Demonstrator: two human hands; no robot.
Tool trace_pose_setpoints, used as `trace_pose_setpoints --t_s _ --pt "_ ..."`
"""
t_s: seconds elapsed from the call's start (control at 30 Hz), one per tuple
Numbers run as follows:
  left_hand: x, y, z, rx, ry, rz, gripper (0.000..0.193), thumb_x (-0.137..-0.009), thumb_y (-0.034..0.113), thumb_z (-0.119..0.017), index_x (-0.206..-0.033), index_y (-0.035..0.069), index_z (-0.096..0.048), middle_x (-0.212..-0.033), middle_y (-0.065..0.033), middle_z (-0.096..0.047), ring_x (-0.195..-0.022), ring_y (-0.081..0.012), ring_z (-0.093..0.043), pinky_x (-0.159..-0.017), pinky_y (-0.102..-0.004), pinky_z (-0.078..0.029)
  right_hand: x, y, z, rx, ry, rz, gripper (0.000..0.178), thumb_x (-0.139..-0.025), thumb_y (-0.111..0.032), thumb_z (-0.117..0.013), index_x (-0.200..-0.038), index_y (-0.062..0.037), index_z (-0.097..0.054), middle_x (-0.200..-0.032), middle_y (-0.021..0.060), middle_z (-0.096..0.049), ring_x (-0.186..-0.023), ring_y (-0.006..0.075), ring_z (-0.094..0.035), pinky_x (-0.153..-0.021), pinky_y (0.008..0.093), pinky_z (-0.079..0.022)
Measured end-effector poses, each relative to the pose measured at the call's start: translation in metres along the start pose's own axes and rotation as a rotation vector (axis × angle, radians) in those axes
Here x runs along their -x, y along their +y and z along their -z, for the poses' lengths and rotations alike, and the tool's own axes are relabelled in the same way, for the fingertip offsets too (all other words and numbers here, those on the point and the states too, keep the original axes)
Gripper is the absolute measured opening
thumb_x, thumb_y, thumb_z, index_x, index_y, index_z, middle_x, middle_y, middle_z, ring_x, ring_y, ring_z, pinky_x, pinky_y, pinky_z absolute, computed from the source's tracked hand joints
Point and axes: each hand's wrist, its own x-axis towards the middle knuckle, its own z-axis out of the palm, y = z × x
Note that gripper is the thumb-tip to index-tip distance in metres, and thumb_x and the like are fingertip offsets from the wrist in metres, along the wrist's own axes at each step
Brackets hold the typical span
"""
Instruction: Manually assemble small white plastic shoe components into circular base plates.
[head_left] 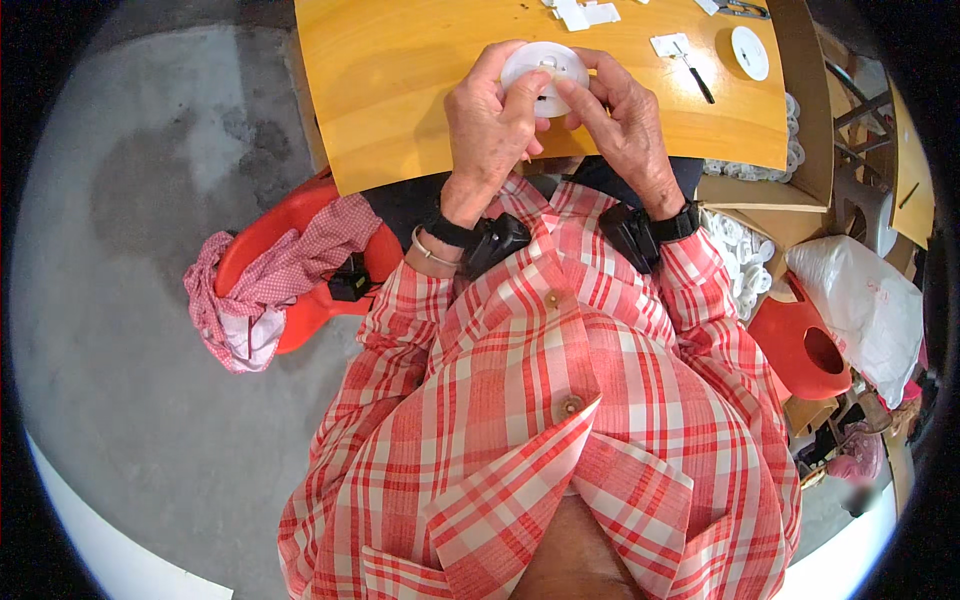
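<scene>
A round white plastic disc (pixel 552 62) is held up over the near edge of the yellow table, tilted so its face shows. My left hand (pixel 492 115) grips its left side, the thumb pressed on the face near a small dark slot. From the right, my right hand (pixel 622 118) holds the rim, its thumb on the lower face close to the other thumb. The fingers behind the disc are partly hidden. A similar white disc (pixel 749 53) lies on the table to the right, near a black-handled tool (pixel 698 84) whose tip rests by a small white piece (pixel 668 45).
The yellow table (pixel 390 100) bears white scraps (pixel 585 14) and dark-handled snips (pixel 744 9) at its far side. Cardboard boxes (pixel 815 150) with many white plastic parts (pixel 738 255) stand right. A red chair (pixel 300 220) with a checked cloth stands left.
</scene>
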Motion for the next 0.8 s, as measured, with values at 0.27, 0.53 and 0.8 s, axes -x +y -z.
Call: trace_pose_setpoints --t_s 0.27,0.53,0.8 --pt "-0.005 -0.006 0.010 0.150 -0.176 0.076 0.037 -0.090 0.018 -0.057 -0.118 -0.003 -0.045 -0.070 -0.0155 -0.064 -0.047 -0.0146 -0.061 -0.038 -0.0206 -0.047 0.002 0.013 0.002 -0.233 -0.068 -0.052 0.032 -0.092 -0.018 -0.057 -0.116 0.0010 -0.052 -0.075 0.0042 -0.061 -0.065 0.0076 -0.056 -0.060 0.0222 -0.045" --pt "-0.002 -0.004 0.008 0.079 -0.153 0.037 0.031 -0.088 0.013 -0.058 -0.114 -0.003 -0.049 -0.070 -0.0134 -0.064 -0.047 -0.0123 -0.060 -0.038 -0.0210 -0.048 0.005 0.013 0.001 -0.204 -0.069 -0.032 0.031 -0.092 -0.017 -0.057 -0.117 -0.0001 -0.051 -0.071 0.0024 -0.059 -0.065 0.0075 -0.055 -0.059 0.0222 -0.044" --pt "-0.002 -0.007 0.006 -0.042 -0.106 -0.112 0.033 -0.088 0.015 -0.061 -0.115 0.000 -0.049 -0.079 -0.0106 -0.065 -0.056 -0.0109 -0.062 -0.045 -0.0197 -0.049 0.006 0.010 0.003 -0.180 -0.038 0.026 0.029 -0.091 -0.015 -0.057 -0.116 -0.0001 -0.051 -0.077 0.0032 -0.060 -0.070 0.0075 -0.055 -0.064 0.0231 -0.045"
